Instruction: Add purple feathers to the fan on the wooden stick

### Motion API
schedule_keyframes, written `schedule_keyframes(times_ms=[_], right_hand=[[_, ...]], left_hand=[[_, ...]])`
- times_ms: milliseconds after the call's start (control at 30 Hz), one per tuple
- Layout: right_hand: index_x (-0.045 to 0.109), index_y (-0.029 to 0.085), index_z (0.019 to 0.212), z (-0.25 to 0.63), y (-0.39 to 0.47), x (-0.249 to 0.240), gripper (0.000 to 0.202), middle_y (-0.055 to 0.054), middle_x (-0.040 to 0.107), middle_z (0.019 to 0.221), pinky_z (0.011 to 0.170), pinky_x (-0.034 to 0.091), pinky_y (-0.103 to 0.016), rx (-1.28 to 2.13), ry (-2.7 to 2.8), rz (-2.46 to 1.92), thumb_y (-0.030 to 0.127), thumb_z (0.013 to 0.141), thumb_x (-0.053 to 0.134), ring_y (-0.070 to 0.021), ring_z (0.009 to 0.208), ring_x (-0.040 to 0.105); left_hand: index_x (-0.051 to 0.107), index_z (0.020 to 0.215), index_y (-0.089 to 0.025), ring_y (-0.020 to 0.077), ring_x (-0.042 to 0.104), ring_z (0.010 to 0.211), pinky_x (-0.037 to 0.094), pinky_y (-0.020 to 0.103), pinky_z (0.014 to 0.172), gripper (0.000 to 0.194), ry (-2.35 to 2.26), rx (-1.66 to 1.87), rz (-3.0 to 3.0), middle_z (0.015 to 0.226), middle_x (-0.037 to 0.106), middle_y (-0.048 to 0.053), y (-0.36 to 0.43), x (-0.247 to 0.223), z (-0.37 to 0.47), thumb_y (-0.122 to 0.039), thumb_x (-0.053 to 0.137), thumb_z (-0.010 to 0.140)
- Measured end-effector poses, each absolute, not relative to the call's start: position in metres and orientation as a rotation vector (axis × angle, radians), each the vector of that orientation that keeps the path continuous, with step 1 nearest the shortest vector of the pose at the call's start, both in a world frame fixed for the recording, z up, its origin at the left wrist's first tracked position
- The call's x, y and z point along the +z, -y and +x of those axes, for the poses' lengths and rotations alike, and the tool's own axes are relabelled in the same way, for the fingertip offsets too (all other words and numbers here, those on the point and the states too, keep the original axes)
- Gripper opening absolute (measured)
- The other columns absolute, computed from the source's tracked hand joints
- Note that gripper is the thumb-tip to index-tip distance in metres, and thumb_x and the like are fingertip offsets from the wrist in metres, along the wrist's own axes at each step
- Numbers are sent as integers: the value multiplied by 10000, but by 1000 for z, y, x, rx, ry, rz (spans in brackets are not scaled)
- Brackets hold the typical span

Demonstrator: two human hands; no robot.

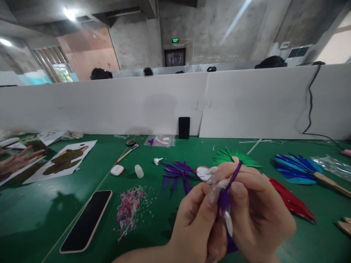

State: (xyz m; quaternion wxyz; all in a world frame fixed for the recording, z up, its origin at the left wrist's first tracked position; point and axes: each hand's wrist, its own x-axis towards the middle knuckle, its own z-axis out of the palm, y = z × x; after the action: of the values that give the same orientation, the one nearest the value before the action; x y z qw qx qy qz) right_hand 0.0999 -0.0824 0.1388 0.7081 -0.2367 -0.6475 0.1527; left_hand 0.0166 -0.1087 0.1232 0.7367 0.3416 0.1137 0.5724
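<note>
A purple feather (225, 199) is pinched between my two hands, its thin stem pointing up and to the right. My left hand (193, 223) grips it from the left with thumb and fingers closed. From the other side my right hand (257, 204) closes its fingers round the same piece. The lower part of the feather is partly covered by the fingers. Just beyond my hands, several purple feathers (181, 171) lie spread on the green table (153, 233). A round white disc with a red rim (202, 173) lies partly behind my fingertips.
Left of my hands are a phone (87, 221), a heap of coloured bits (130, 210), a small white bottle (139, 171) and a brush (127, 154). Green (225, 156), blue (294, 168) and red feathers (294, 201) lie right. Another person's hand (20, 160) is at far left.
</note>
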Motion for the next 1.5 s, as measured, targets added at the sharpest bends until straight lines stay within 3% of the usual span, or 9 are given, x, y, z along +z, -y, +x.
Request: schedule_keyframes(times_ms=[200,500,667,767,900,1200,1500], right_hand=[[597,208,902,95,82,136,189,-47,648,878,743,521,-357,404,1446,-534,78,876,462,-221,937,626],[604,219,928,100,78,138,230,-45,669,894,757,548,-391,316,1543,-522,45,845,478,-232,965,629],[599,216,946,112,75,143,275,-42,660,899,807,547,-384,170,1746,-473,7,782,527,-218,919,637],[610,209,938,118,75,146,275,-38,660,880,802,543,-382,170,1733,-450,0,779,530,-207,861,636],[622,189,896,121,80,150,243,-23,639,833,791,528,-324,351,1590,-502,-13,803,522,-171,816,629],[637,228,862,117,86,152,133,22,636,830,746,514,-173,475,1533,-714,118,874,563,-99,790,599],[668,291,911,111,87,150,139,49,682,862,705,520,-124,598,1505,-776,198,893,566,-89,804,638]], left_hand=[[540,761,-201,11,185,207,190,111,253,330,-299,1283,648,316,373,-118,111,122,16,-522,601,810],[540,705,-188,7,217,216,200,109,265,347,-290,1296,598,330,406,-107,108,127,17,-511,642,780],[589,821,-203,14,159,207,186,102,255,276,-200,1328,655,302,334,-122,106,128,18,-478,591,834],[575,797,-207,19,143,219,196,96,260,238,-131,1348,686,304,308,-122,107,130,15,-428,543,881],[536,749,-200,16,131,232,190,90,269,247,-182,1371,686,326,289,-122,107,132,9,-389,513,906],[399,653,-194,-6,158,264,178,68,257,406,-552,1398,747,375,315,-123,109,136,10,-506,610,805],[431,733,-201,0,171,247,156,80,239,389,-677,1372,910,363,313,-131,107,134,10,-560,551,823]])
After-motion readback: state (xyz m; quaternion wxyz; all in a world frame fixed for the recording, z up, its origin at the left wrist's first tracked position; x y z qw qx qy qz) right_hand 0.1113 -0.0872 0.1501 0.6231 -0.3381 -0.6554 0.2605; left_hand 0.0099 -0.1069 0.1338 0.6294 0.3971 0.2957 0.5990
